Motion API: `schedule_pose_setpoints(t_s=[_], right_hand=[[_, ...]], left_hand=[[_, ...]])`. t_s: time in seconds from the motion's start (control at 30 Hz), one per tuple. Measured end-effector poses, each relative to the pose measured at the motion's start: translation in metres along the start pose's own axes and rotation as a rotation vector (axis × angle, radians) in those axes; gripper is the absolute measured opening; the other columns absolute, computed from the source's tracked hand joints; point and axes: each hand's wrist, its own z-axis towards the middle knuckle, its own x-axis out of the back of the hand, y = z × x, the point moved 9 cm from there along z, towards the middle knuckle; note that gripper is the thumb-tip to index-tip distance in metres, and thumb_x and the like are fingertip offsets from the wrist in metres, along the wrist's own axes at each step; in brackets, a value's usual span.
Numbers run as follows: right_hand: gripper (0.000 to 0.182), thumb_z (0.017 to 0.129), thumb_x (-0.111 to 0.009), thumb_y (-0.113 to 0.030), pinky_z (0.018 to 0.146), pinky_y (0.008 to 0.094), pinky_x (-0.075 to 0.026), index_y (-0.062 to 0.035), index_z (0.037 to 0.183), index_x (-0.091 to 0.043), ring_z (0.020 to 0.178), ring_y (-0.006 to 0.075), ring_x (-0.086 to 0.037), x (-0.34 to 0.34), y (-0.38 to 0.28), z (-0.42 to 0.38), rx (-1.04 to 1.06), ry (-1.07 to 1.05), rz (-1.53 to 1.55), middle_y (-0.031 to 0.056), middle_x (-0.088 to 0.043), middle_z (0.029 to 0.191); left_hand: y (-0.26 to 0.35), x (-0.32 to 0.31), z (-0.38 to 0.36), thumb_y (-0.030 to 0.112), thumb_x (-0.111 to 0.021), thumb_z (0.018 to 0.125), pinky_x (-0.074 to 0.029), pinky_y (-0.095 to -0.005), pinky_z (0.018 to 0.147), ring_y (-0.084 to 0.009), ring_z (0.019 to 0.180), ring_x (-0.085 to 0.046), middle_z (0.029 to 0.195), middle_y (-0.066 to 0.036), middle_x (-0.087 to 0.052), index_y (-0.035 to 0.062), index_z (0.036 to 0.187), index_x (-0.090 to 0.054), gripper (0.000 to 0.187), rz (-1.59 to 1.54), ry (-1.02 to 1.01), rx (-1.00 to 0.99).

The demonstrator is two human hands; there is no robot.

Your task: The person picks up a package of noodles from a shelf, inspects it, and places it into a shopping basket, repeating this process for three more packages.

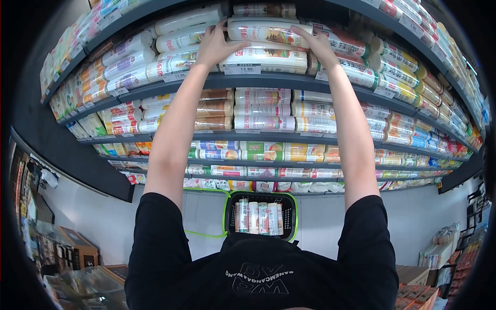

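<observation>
A white cylindrical pack of dried noodles lies sideways on top of another noodle pack on the upper shelf. My left hand grips its left end, with the thumb along the lower edge. At the opposite end, my right hand has its fingers over the top of the same pack. Both arms are stretched forward and up. Behind the pack, another wrapped roll lies deeper in the row. A price label reading 13.90 hangs on the shelf edge below.
Red-and-white noodle packs lie to the right and more white packs to the left. Lower shelves carry several rows of packets. On the floor stands a black basket with a green rim, holding several noodle packs. Cartons stand behind left.
</observation>
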Motion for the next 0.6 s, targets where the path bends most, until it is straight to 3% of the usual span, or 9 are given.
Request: schedule_pose_setpoints(t_s=[0.03, 0.07, 0.13, 0.27, 0.33, 0.43, 0.53, 0.6], right_hand=[[0.099, 0.071, -0.076, -0.052, 0.083, 0.0299, -0.052, 0.0153, 0.133, -0.038, 0.097, 0.0248, -0.066, 0.001, 0.011, 0.007, -0.037, -0.042, 0.071, 0.0204, -0.063, 0.109], [0.099, 0.071, -0.076, -0.052, 0.083, 0.0299, -0.052, 0.0153, 0.133, -0.038, 0.097, 0.0248, -0.066, 0.003, 0.016, 0.01, -0.038, -0.043, 0.071, 0.0204, -0.063, 0.109], [0.079, 0.078, -0.072, -0.048, 0.076, 0.027, -0.054, 0.012, 0.124, -0.048, 0.085, 0.0191, -0.067, 0.005, 0.024, 0.016, -0.038, -0.047, 0.217, 0.0171, -0.064, 0.104], [0.06, 0.083, -0.068, -0.044, 0.069, 0.026, -0.055, 0.0067, 0.113, -0.057, 0.073, 0.0171, -0.066, 0.003, 0.033, 0.022, -0.089, -0.091, 0.279, 0.0135, -0.066, 0.098], [0.05, 0.088, -0.061, -0.045, 0.059, 0.0248, -0.051, 0.0026, 0.1, -0.063, 0.06, 0.0149, -0.062, 0.006, 0.032, 0.019, -0.076, -0.054, 0.271, 0.0101, -0.066, 0.083], [0.049, 0.091, -0.053, -0.049, 0.049, 0.0244, -0.042, -0.0011, 0.09, -0.064, 0.052, 0.0124, -0.056, 0.007, 0.031, 0.019, -0.032, -0.023, 0.21, 0.0069, -0.063, 0.07], [0.053, 0.093, -0.046, -0.052, 0.046, 0.0254, -0.035, -0.0029, 0.08, -0.062, 0.047, 0.0112, -0.05, 0.006, 0.018, 0.009, 0.034, 0.081, 0.185, 0.0046, -0.059, 0.062], [0.054, 0.093, -0.044, -0.052, 0.046, 0.0257, -0.036, -0.0033, 0.079, -0.062, 0.047, 0.0115, -0.049, 0.005, 0.027, 0.015, 0.038, 0.083, 0.176, 0.0042, -0.058, 0.062]], left_hand=[[0.001, 0.001, 0.0, 0.068, -0.076, 0.059, -0.04, -0.0429, 0.105, -0.0352, 0.128, -0.042, 0.124, -0.022, -0.058, -0.0026, 0.138, -0.041, 0.111, 0.0, -0.002, 0.001], [0.001, 0.001, 0.0, 0.069, -0.076, 0.057, -0.042, -0.0427, 0.103, -0.0352, 0.126, -0.045, 0.121, -0.021, -0.06, -0.0013, 0.138, -0.041, 0.112, -0.004, -0.004, -0.005], [0.0, 0.002, 0.0, 0.07, -0.077, 0.056, -0.043, -0.0424, 0.102, -0.0353, 0.124, -0.048, 0.118, -0.021, -0.062, -0.0001, 0.138, -0.042, 0.113, -0.006, -0.005, -0.01], [0.0, 0.002, -0.001, 0.069, -0.077, 0.056, -0.045, -0.0421, 0.098, -0.0368, 0.116, -0.056, 0.12, -0.02, -0.062, 0.004, 0.137, -0.044, 0.11, 0.033, -0.03, 0.027], [0.003, 0.004, -0.005, 0.066, -0.079, 0.057, -0.044, -0.0419, 0.1, -0.0373, 0.116, -0.057, 0.123, -0.02, -0.06, 0.0042, 0.137, -0.044, 0.107, -0.002, -0.052, 0.019], [0.003, 0.001, -0.007, 0.075, -0.075, 0.053, -0.05, -0.0411, 0.093, -0.0345, 0.104, -0.064, 0.11, -0.018, -0.066, 0.0055, 0.13, -0.049, 0.107, -0.058, -0.109, 0.062], [0.003, 0.002, -0.01, 0.073, -0.076, 0.054, -0.05, -0.0403, 0.092, -0.0328, 0.102, -0.065, 0.107, -0.018, -0.067, 0.0046, 0.126, -0.051, 0.102, -0.111, -0.104, 0.067], [0.002, 0.006, -0.01, 0.064, -0.082, 0.056, -0.051, -0.0379, 0.089, -0.0295, 0.099, -0.067, 0.106, -0.017, -0.068, 0.0031, 0.124, -0.052, 0.095, -0.219, -0.071, 0.053]])
